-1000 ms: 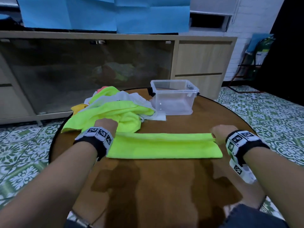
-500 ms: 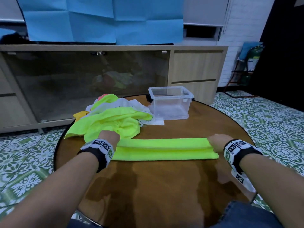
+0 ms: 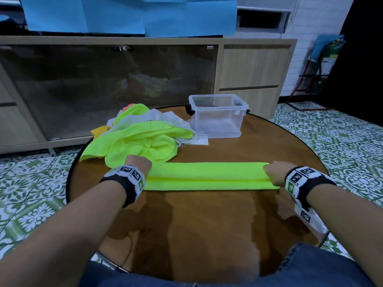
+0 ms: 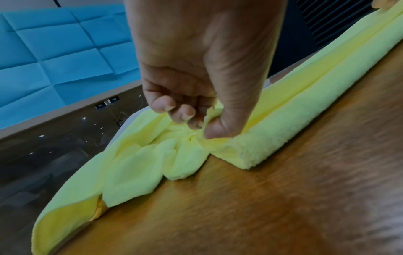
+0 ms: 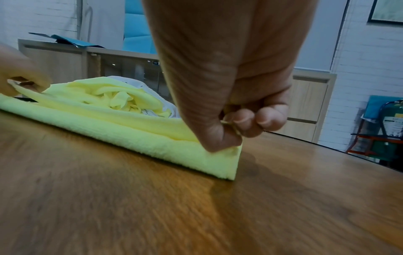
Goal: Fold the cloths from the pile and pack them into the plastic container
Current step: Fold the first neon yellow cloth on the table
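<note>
Change: a second ago the top layer of the cloth lay short of the near edge; both hands have since drawn it toward the person, and the strip now shows a lengthwise crease down its middle.
Table (image 3: 207, 220): round, brown wood, glossy, bare on the near side of both hands.
Left hand (image 3: 138, 165): fingers curled, thumb and fingertips pinching the left end of the folded cloth, knuckles down close to the tabletop.
Right hand (image 3: 274, 172): fingers curled, thumb pressing the right end of the cloth against the curled fingers, low over the table.
Folded cloth (image 3: 209, 176): neon yellow-green, a long narrow strip stretched flat on the table between the two hands, each end held by one hand.
Pile (image 3: 143, 139): loose cloths just beyond the left hand, mostly neon yellow-green with white, orange-yellow and pink pieces; its near edge touches the strip's left end.
Plastic container (image 3: 217, 117): clear, lidless, black side clips, standing upright well beyond the strip, to the right of the pile and far ahead of the right hand, nothing visible inside.
Cabinet (image 3: 255, 67): wooden, with dark glass doors, beyond the table.
</note>
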`<state>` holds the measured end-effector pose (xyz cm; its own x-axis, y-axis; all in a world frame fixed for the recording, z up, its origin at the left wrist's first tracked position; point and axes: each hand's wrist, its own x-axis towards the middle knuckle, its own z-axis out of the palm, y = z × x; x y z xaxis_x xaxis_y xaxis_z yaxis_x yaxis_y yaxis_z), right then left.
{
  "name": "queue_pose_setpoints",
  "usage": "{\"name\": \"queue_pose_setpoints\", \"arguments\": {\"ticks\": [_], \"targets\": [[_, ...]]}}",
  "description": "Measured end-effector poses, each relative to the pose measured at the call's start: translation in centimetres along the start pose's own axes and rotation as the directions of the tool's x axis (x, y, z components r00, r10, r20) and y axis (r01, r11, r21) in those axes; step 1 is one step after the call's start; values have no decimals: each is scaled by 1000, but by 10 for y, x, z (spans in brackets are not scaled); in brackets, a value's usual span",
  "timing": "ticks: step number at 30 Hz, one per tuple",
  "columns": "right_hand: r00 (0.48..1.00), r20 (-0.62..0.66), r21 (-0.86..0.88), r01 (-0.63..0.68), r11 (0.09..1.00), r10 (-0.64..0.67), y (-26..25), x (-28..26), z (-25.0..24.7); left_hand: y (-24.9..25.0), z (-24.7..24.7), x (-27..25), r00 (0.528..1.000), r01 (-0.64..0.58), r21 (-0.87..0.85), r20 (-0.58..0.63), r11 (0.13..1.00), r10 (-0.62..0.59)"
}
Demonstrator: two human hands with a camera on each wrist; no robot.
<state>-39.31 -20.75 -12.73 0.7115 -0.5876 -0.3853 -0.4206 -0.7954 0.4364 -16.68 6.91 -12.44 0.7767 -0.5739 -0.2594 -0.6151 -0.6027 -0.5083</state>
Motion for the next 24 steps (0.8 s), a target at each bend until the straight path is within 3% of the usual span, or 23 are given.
{"name": "queue_pose_setpoints", "arguments": {"ticks": [6, 12, 15, 20, 24], "targets": [[995, 99, 67, -28, 997, 21, -4, 7, 5, 5, 3, 0, 998, -10, -4, 66, 1000, 10], [998, 39, 5, -50, 999, 49, 1, 2, 4, 0, 2, 0, 999, 27, -18, 20, 999, -27], [998, 32, 16, -54, 998, 53, -2, -3, 0, -1, 0, -2, 1000, 26, -78, 6, 997, -26], [993, 104, 40, -63, 997, 59, -4, -1, 11, -7, 16, 11, 994, 74, -331, 102, 941, -42], [993, 23, 180, -118, 977, 115, 1, -8, -4, 5, -8, 2, 999, 37, -335, 25, 941, -31]]}}
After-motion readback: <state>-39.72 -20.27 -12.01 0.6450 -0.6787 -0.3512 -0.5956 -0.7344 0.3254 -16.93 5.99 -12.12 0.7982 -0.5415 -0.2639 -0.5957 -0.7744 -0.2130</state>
